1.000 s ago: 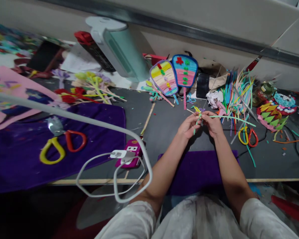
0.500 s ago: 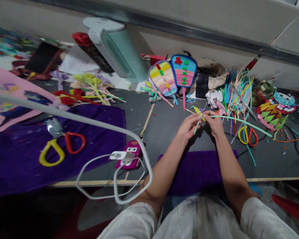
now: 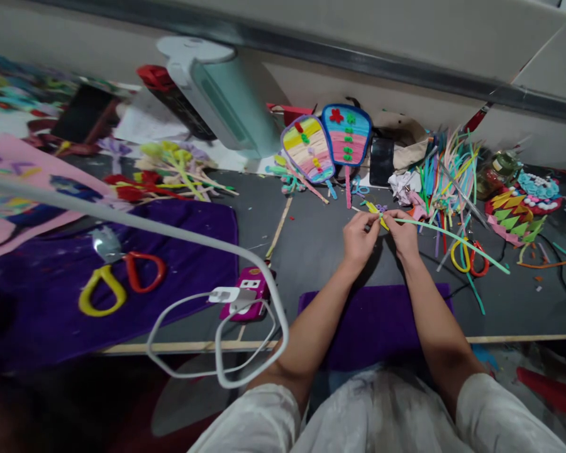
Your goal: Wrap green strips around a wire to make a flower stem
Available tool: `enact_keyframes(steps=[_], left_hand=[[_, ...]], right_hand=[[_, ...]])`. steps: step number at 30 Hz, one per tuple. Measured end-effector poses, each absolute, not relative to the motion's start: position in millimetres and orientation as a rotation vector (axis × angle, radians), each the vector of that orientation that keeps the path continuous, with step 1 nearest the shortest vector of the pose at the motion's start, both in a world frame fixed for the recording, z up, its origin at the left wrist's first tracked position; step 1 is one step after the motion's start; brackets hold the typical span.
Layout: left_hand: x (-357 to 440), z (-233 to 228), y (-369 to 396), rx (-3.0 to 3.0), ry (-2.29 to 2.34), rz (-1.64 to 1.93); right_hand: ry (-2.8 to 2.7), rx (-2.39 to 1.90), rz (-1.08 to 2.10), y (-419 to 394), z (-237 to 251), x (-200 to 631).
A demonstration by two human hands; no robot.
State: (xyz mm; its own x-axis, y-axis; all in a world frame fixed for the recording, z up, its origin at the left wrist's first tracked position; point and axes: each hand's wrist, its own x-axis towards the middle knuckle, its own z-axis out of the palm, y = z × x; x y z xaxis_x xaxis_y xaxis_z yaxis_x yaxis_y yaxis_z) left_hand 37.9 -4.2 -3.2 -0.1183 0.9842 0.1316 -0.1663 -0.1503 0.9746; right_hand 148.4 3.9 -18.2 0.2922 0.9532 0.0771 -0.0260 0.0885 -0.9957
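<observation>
A light green pipe cleaner [image 3: 462,236] trails to the right from between my hands, in a long, gently drooping curve. My left hand [image 3: 360,238] is closed in a pinch on a small yellow pipe-cleaner piece [image 3: 371,207], whose tip pokes up above the fingers. Thumb and forefinger of my right hand [image 3: 402,234] pinch the green pipe cleaner close beside it. Both sets of fingertips nearly touch, so they hide how the green and yellow parts join. The hands are raised over the dark grey table, in front of a purple cloth [image 3: 377,321].
Two striped pipe-cleaner fans [image 3: 348,135] lean by the wall. Right of the hands lie scissors [image 3: 461,255] and a heap of colourful pipe cleaners [image 3: 453,176]. A grey cable [image 3: 170,228] crosses the left side above a magenta socket box [image 3: 252,286]. A pale green jug [image 3: 226,94] stands behind.
The short green end that hung below my left hand no longer shows there. My left hand has turned, its fingers closer to the right hand's. The long green tail has dipped slightly.
</observation>
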Motion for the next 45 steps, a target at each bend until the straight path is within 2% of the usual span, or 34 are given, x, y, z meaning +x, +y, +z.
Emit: enact_keyframes(steps=[9, 19, 24, 35, 45], left_hand=[[40.1, -18.1, 6.2, 0.831, 0.95, 1.312], [29.4, -9.8, 8.3, 0.657, 0.751, 1.104], [26.6, -12.0, 11.3, 0.658, 0.701, 0.966], [42.8, -24.0, 6.0, 1.111, 1.05, 1.328], [41.2, -21.0, 3.7, 1.073, 0.939, 1.298]], right_hand=[[-1.063, -1.241, 0.875, 2.1, -16.1, 142.8], [-0.911, -1.124, 1.203, 0.9, -9.2, 146.3], [-0.948, -1.151, 1.183, -0.2, -5.0, 147.7], [-0.9, -1.193, 1.042, 5.5, -15.7, 148.8], [-0.958, -1.223, 1.022, 3.8, -12.8, 147.8]])
